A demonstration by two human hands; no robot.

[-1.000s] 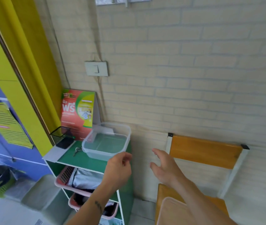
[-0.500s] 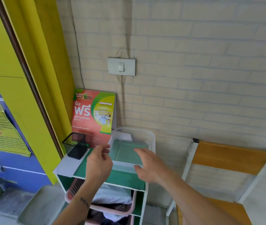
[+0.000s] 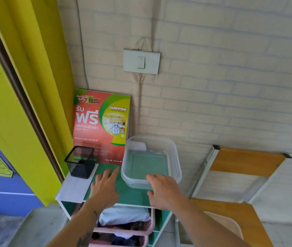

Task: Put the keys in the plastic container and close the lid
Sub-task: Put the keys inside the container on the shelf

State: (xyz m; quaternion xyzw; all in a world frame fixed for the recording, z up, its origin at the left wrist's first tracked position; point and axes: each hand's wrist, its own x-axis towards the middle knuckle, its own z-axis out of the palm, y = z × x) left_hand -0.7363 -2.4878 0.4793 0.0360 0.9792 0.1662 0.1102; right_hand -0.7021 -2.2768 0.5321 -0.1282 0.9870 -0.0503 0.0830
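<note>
The clear plastic container (image 3: 174, 154) stands open on the green top of a small shelf unit (image 3: 132, 195), against the brick wall. No lid is clearly visible. My right hand (image 3: 164, 189) reaches over the container's near rim, fingers resting on it and thumb in front of the wall. My left hand (image 3: 104, 188) lies palm down with fingers spread on the green top, just left of the container. The keys are not visible; the spot where they lay is under my left hand.
A black mesh pen holder (image 3: 80, 162) stands at the shelf's left on a white sheet (image 3: 74, 188). A red laundry poster (image 3: 100, 125) leans behind it. Pink baskets of clothes (image 3: 123, 229) fill the shelves below. A wooden chair (image 3: 245, 163) stands to the right.
I have moved closer to the shelf. My left hand went down onto the green top over the keys' spot, and my right hand came to the container's near rim.
</note>
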